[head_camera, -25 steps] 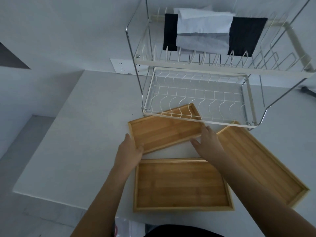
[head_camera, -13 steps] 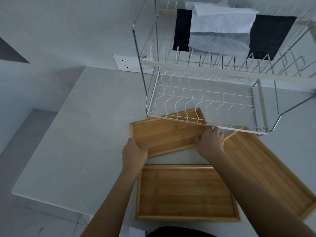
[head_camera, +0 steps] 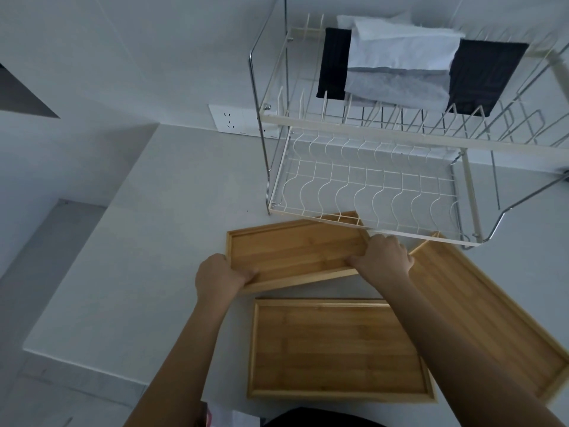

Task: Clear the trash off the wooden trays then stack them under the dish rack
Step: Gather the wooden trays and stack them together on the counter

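Observation:
Three bare wooden trays lie on the white counter. The far tray point(head_camera: 289, 251) is tilted, its back right corner under the front edge of the wire dish rack point(head_camera: 363, 192). My left hand point(head_camera: 220, 278) grips its near left corner. My right hand point(head_camera: 385, 260) grips its right end. A second tray point(head_camera: 335, 349) lies flat just in front of me. The third tray point(head_camera: 480, 306) lies slanted at the right, partly hidden by my right forearm. No trash shows on any tray.
Black and white cloths point(head_camera: 400, 63) hang over the rack's upper tier. A wall socket point(head_camera: 234, 121) sits left of the rack. The counter's left edge point(head_camera: 92, 235) drops to a lower ledge. A plastic bag point(head_camera: 228, 419) shows at the bottom edge.
Both hands have closed onto the far tray's ends and it has shifted slightly; my view has moved closer and a little to the left.

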